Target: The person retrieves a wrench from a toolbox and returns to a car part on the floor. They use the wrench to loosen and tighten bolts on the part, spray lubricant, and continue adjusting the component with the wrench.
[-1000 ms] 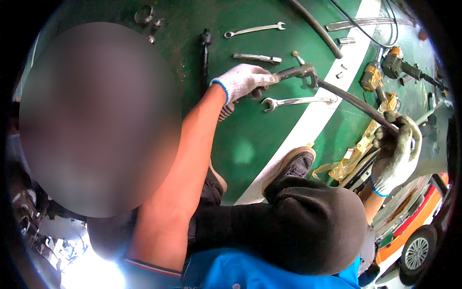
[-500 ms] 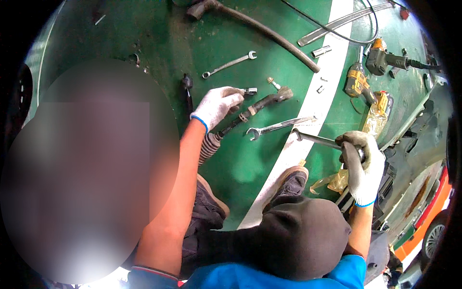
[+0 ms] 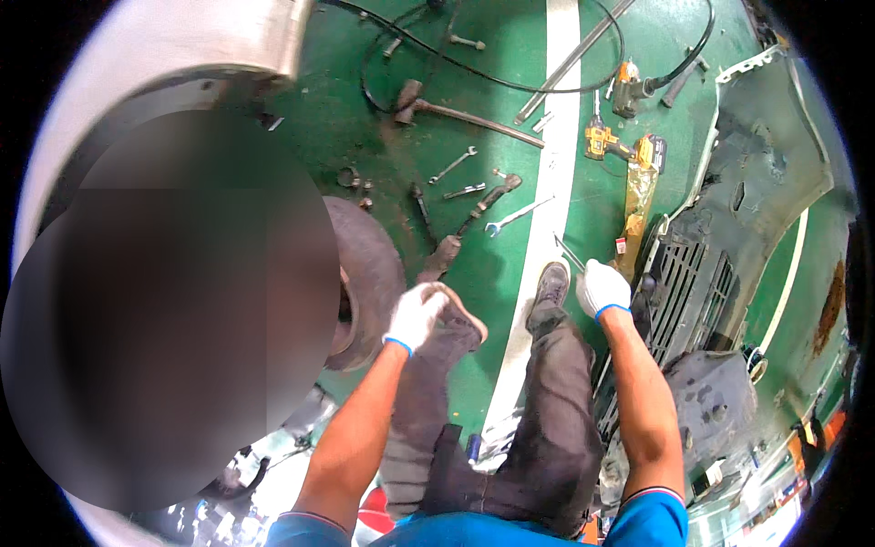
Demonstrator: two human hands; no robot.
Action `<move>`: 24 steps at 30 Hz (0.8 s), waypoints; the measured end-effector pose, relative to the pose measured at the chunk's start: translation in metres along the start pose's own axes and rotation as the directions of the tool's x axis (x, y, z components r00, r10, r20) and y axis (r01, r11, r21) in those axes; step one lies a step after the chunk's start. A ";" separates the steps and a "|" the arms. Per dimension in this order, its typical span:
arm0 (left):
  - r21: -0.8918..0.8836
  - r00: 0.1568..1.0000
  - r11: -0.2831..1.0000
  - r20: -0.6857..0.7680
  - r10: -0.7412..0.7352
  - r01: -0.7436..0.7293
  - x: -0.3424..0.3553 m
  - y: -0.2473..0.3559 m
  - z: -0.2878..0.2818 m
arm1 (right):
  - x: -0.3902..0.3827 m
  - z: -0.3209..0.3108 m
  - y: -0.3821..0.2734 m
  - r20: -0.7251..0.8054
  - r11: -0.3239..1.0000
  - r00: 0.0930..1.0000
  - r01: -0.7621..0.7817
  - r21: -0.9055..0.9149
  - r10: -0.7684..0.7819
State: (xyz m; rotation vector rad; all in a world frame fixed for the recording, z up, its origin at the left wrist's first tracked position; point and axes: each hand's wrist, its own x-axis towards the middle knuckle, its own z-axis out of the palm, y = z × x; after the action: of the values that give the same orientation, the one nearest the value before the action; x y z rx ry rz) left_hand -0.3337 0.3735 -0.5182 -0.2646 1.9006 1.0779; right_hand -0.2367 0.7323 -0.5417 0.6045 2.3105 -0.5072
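Observation:
My right hand (image 3: 603,290), in a white knitted glove, is closed round the handle of an L-shaped metal wrench (image 3: 571,253). Its bent end points away from me, over the white floor line. My left hand (image 3: 417,315), gloved too, hovers above my left trouser leg and shoe, fingers loosely bent with nothing visible in them. Beyond it lies a tie rod (image 3: 486,204) with a ball joint at its far end. Around that rod are a shiny cylindrical bar (image 3: 465,191), a combination wrench (image 3: 453,165), another wrench (image 3: 519,217) and a short dark rod (image 3: 421,206).
A long-handled hammer (image 3: 474,119) and a black hose (image 3: 492,83) lie farther off. Yellow power drivers (image 3: 600,142) sit right of the white line (image 3: 561,55). A large car bumper (image 3: 743,173) fills the right side. A tire (image 3: 378,264) stands at left, beside a blurred area.
My left hand has drawn back toward me, away from the shiny bar, which now lies on the floor. My right hand still grips the wrench. The view has widened and shifted.

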 end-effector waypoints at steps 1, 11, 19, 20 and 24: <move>0.084 1.000 0.996 -0.004 -0.025 0.025 -0.040 0.009 -0.006 | -0.031 -0.013 -0.011 0.025 0.998 0.998 -0.051 0.048 0.050; -0.419 0.899 0.893 -0.310 -0.311 0.164 -0.386 -0.013 -0.012 | -0.229 -0.111 -0.090 0.183 0.930 0.916 0.333 0.157 -0.358; -0.869 0.637 0.480 -0.440 -0.633 -0.123 -0.594 -0.164 0.094 | -0.371 -0.089 -0.249 0.581 0.392 0.420 0.902 -0.180 -0.697; -0.851 0.615 0.515 -0.463 -0.638 -0.106 -0.604 -0.191 0.112 | -0.394 -0.085 -0.281 0.721 0.255 0.298 0.951 -0.172 -0.626; -0.900 0.487 0.374 -0.436 -0.756 -0.225 -0.631 -0.251 0.194 | -0.490 -0.012 -0.366 0.860 0.123 0.175 0.984 -0.131 -0.479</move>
State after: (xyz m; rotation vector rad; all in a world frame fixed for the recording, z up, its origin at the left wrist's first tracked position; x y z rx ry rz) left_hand 0.2811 0.2276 -0.2036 -2.1170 1.5567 1.7979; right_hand -0.1213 0.3029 -0.1219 -1.2626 1.6352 -0.1544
